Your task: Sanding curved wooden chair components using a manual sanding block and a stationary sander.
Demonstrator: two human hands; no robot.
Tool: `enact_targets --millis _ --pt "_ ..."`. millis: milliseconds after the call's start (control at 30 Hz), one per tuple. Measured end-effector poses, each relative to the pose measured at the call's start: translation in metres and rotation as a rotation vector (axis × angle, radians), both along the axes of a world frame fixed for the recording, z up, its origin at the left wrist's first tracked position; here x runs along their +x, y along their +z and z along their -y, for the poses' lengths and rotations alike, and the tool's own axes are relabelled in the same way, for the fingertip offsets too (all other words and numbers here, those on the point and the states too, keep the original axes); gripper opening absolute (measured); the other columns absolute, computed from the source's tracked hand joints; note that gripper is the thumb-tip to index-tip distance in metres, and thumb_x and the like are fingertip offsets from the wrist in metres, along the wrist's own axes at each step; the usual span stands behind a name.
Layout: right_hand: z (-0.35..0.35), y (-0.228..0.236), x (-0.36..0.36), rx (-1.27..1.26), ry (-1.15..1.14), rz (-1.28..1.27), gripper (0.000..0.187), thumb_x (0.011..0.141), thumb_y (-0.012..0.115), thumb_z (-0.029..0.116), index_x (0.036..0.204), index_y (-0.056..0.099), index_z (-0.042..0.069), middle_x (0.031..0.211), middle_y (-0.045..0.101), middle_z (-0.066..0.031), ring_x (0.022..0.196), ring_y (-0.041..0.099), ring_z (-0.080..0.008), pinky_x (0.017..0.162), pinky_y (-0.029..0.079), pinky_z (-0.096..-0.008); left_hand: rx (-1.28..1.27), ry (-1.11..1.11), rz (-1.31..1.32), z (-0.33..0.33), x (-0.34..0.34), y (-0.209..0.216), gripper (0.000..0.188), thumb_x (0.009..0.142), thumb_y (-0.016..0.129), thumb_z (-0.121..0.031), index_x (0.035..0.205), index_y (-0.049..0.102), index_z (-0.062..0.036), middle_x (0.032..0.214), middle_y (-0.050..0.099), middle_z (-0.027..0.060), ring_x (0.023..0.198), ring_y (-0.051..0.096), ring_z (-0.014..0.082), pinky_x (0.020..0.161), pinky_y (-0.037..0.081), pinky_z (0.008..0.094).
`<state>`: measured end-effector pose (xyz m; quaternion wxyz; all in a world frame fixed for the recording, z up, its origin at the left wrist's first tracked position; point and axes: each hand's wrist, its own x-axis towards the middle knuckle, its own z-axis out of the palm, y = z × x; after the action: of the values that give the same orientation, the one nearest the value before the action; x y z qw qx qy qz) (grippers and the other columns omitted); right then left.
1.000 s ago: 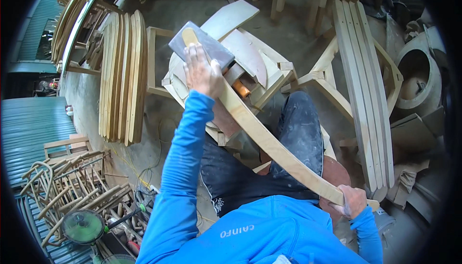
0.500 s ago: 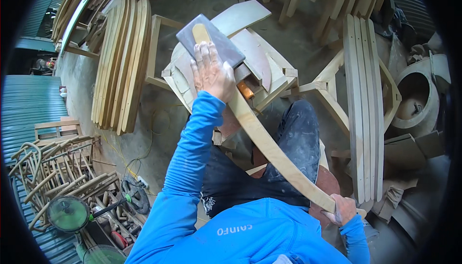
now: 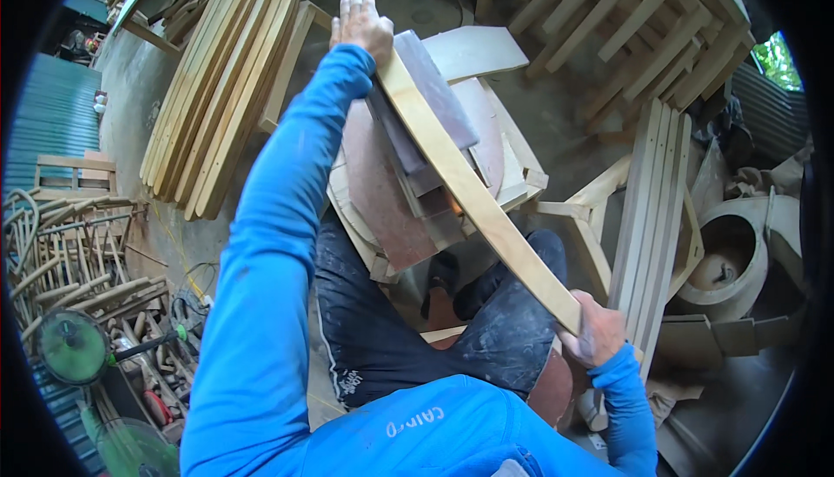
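— Two hands are working one long curved wooden slat (image 3: pixel 473 190) in a cluttered woodshop: the right hand (image 3: pixel 592 331) is closing around its near end by the knee, while the left hand (image 3: pixel 360 25), arm stretched out in a blue sleeve, is pressing down near the far tip.

— Is that a sanding block under the left palm?

— I cannot tell. The fingers are lying flat and curled over the slat's top, gripping or pressing it, and whatever may be beneath them is hidden. A grey slab (image 3: pixel 434 95) is sitting just beside the slat, on the stack of curved panels (image 3: pixel 391 190) that is propping it.

— Which stage is this looking like?

— My guess is the far reach of a smoothing pass along the slat's upper face. The next move is probably calling for steady pressure drawn back toward the body, with the right hand bracing so the piece is not twisting.

— Anything else unclear?

— The slat's near end is vanishing behind the right fist, and the seat is hidden under the dark trousers (image 3: pixel 391 329). More bent slats (image 3: pixel 226 86) are leaning at the left, near a green fan (image 3: pixel 69 347).
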<state>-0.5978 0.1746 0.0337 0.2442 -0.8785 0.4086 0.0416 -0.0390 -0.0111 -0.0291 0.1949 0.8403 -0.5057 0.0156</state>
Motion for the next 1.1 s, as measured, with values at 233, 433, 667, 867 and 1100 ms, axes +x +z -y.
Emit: enact_targets --millis 233,433,667,867,1100 --pt "-0.006 -0.021 0.000 -0.096 0.034 0.183 0.057 0.079 0.085 0.028 0.125 0.055 0.013 0.095 0.072 -0.0158 0.079 0.071 -0.0396 0.067 0.057 -0.0455 0.154 0.055 0.066 -0.006 0.012 0.009 0.071 0.099 0.039 -0.033 0.163 0.028 -0.0046 0.172 0.020 0.0167 0.161 0.010 0.0326 0.130 0.012 0.0497" --pt "-0.049 -0.022 -0.147 0.104 0.001 -0.103 0.056 0.070 0.085 0.017 0.117 0.055 0.013 0.092 0.069 -0.0183 0.087 0.067 -0.0446 0.072 0.053 -0.0538 0.106 -0.014 0.059 -0.113 -0.130 0.005 0.083 0.092 0.053 -0.038 0.160 0.027 0.0030 0.169 0.020 0.0234 0.159 0.012 0.0395 0.129 0.013 0.0536" --pt "-0.085 -0.033 -0.252 0.169 -0.026 -0.198 0.049 0.066 0.083 0.018 0.109 0.061 0.010 0.089 0.067 -0.0215 0.087 0.066 -0.0474 0.074 0.054 -0.0512 0.025 -0.006 0.021 -0.186 -0.234 0.005 0.087 0.088 0.060 -0.035 0.159 0.028 0.0048 0.168 0.022 0.0240 0.159 0.012 0.0392 0.127 0.011 0.0584" --pt "-0.063 -0.015 -0.156 0.069 0.006 -0.087 0.061 0.069 0.088 0.021 0.122 0.059 0.009 0.088 0.070 -0.0194 0.081 0.069 -0.0427 0.070 0.055 -0.0492 -0.003 0.000 0.026 -0.128 -0.152 0.004 0.084 0.090 0.058 -0.037 0.159 0.030 0.0011 0.167 0.026 0.0204 0.159 0.016 0.0356 0.127 0.015 0.0563" --pt "-0.025 -0.017 -0.022 -0.149 0.125 0.071 0.082 0.082 0.083 0.023 0.152 0.045 0.007 0.094 0.064 -0.0163 0.076 0.065 -0.0378 0.063 0.053 -0.0454 -0.035 -0.043 0.023 -0.027 -0.028 0.003 0.076 0.095 0.052 -0.037 0.160 0.031 -0.0032 0.169 0.026 0.0154 0.159 0.017 0.0307 0.128 0.014 0.0564"
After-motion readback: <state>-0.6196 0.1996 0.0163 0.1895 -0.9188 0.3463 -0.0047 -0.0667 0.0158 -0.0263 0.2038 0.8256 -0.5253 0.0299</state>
